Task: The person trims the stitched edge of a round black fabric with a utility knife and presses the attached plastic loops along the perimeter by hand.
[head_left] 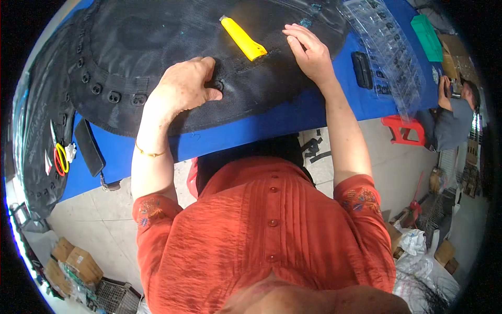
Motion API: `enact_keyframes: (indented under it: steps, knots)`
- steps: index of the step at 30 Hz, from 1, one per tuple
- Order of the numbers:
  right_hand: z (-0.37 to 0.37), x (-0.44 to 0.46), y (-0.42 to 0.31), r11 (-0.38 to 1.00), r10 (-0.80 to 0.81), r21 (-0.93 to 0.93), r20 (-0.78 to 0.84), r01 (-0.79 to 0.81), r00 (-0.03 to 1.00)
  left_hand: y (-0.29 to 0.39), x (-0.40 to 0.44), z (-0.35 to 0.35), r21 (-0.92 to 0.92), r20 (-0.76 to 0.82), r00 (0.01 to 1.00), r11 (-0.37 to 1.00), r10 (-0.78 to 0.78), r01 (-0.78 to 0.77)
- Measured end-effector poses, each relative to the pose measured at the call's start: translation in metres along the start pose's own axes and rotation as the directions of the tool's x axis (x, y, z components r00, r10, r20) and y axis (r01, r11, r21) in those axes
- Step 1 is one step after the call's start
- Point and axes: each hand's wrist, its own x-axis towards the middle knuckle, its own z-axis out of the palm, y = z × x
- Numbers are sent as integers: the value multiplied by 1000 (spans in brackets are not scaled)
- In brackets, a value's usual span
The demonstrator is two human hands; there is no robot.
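A large rounded black mesh mat (157,31) is spread over the blue table, with several small black plastic buckles (114,97) along its curved edge. My left hand (180,86) rests on the mat, fingers curled and thumb bent around another black plastic buckle (217,83); part of that buckle is hidden. To the right, my right hand (312,52) lies on the mat with fingers stretched out and nothing in them. Between the hands, nearer the right one, lies a yellow utility knife (243,39).
Red-and-yellow-handled scissors (61,159) and a black phone-like slab (90,147) lie at left. Clear plastic trays (389,52), a black case (362,69) and a green bin (426,37) are at right. Beyond are a red stool (403,131) and another person (455,123).
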Motion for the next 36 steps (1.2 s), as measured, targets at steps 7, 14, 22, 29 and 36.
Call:
enact_keyframes:
  steps: [7, 14, 22, 29, 36]
  knots:
    - [0, 0, 0, 1000, -1, 5, 2, 1, 1000, -1, -1, -8, -86, 13, 1000, 996, -6, 7]
    - [0, -1, 1, 1000, -15, -19, -2, 15, 1000, -20, 5, -7, -205, 8, 998, 977, 58, -55]
    - [0, 0, 1, 997, -63, -35, -15, 63, 998, -36, 7, -3, -448, 62, 993, 892, 97, -59]
    - [1, 1, 0, 997, -64, -46, -16, 64, 998, -50, 5, -6, -514, 80, 997, 856, -15, 54]
    - [4, 0, 1, 997, -58, -45, -23, 57, 998, -66, 3, -10, 102, -525, 839, 968, -142, 228]
